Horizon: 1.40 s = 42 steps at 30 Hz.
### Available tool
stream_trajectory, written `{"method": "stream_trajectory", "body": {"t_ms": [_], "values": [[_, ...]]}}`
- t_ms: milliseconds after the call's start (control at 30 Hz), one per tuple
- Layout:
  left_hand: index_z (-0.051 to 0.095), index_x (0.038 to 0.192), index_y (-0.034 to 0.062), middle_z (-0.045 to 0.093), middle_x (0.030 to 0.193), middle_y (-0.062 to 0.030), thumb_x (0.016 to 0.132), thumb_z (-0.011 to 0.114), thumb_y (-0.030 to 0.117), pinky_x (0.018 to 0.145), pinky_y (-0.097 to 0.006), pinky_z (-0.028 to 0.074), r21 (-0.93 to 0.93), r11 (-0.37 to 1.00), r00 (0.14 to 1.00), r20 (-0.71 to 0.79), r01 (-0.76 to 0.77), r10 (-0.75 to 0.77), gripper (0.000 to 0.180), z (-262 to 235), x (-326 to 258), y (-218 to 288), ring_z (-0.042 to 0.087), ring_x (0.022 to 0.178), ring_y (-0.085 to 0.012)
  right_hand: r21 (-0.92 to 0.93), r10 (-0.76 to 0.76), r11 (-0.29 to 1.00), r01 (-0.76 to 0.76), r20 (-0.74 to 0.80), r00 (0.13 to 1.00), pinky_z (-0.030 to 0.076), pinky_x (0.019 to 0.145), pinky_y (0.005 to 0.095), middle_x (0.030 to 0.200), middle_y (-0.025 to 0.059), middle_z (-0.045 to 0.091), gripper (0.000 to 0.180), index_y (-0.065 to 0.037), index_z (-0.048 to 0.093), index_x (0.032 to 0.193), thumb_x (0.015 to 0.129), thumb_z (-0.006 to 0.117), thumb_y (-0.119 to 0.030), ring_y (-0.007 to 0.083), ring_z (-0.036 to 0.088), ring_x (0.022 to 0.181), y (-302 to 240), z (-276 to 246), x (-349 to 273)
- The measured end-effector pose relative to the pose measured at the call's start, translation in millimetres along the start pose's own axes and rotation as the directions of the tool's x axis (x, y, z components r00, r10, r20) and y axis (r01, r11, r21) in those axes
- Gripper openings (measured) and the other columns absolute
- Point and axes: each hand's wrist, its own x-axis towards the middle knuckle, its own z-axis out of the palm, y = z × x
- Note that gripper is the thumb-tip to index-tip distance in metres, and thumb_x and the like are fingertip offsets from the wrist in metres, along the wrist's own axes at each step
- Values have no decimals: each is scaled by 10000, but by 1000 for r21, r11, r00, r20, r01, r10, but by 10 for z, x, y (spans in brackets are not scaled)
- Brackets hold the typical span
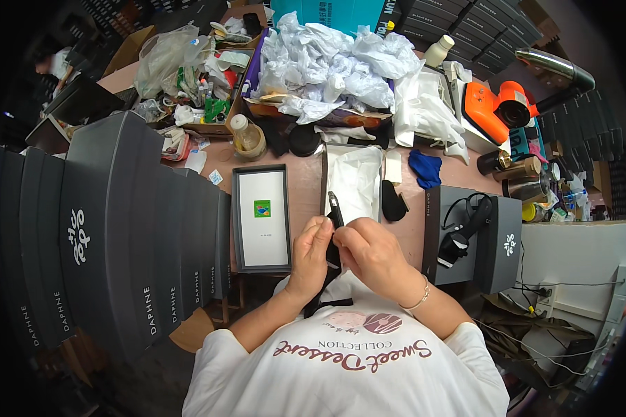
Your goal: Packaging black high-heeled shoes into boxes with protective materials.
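Close in front of my chest, my left hand [309, 256] and my right hand [371, 249] meet on a slim black object [334, 206] with a small pale patch near its tip. Its upper end sticks up past my fingers; my hands cover much of the rest, so its kind is unclear. Both hands have curled fingers. Just beyond them is an open shoe box [355, 174] lined with white tissue. A box lid [262, 267] lies left of it, its white inside up with a green sticker. One black strappy sandal [466, 233] rests on a grey shoe box [502, 254] to the right.
Grey shoe boxes [111, 229] stand in rows at left. Crumpled white paper [327, 62] fills a bin at the back. Nearby are a jar [247, 137], a blue cloth [424, 169], a black pouch-like item [394, 201], an orange device [485, 111] and metal flasks [522, 170].
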Motion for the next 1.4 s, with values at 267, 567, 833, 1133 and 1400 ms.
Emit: {"method": "stream_trajectory", "body": {"t_ms": [267,567,833,1133,1400], "values": [[536,837,-54,509,877,-35,1021,437,235,713,-229,369,26,1000,1000,9,5,-5,356,0,-33,-13,428,777,-92,-35,9,999,-8,29,1000,473,612,369,803,94,557,250,-34,596,901,679,697,24,275,582,712,4,23,-9],[512,820,-57,502,890,-32,1023,433,227,745,-225,367,-45,998,999,11,37,-37,358,-18,-27,-57,430,805,-98,-117,-2,993,-5,-63,998,465,596,375,761,94,536,226,-37,589,875,679,679,33,284,570,685,94,54,83],[528,812,-39,496,907,-15,1016,449,218,768,-219,347,-183,975,992,16,123,-122,338,-46,-56,-36,420,818,-85,658,467,612,-440,149,872,433,616,203,871,19,603,99,-4,610,902,859,651,-82,64,539,721,355,-164,-110],[556,916,-4,460,1001,-22,917,627,224,815,-229,365,-175,979,972,226,108,-67,239,-275,19,4,453,873,-103,677,493,548,-490,212,844,428,673,197,882,5,614,153,-2,621,986,883,660,-108,46,528,776,404,174,-119],[558,1001,48,506,978,-32,674,863,257,860,-273,394,82,996,981,192,-41,24,494,-961,100,-89,486,934,-151,517,404,603,-608,460,791,417,641,205,851,-12,612,178,-12,638,1018,870,677,-102,49,487,720,561,567,208]]}}
